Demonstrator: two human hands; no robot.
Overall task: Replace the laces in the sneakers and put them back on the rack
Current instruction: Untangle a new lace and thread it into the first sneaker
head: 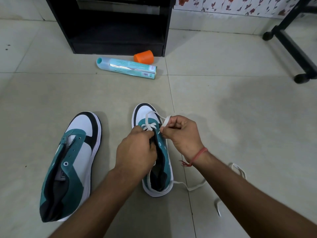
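The right sneaker (155, 152) stands on the tiled floor (223, 100) under both hands. The left hand (137, 150) grips its tongue and eyelet edge; the right hand (181, 133) pinches the white lace (164, 121) just beside the toe-end eyelets. The unlaced left sneaker (72, 165) lies apart, to the left.

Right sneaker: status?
Left hand grips right sneaker tongue; right hand pinches white lace. Lowest eyelets crossed. Left sneaker unlaced. Nothing blocking.
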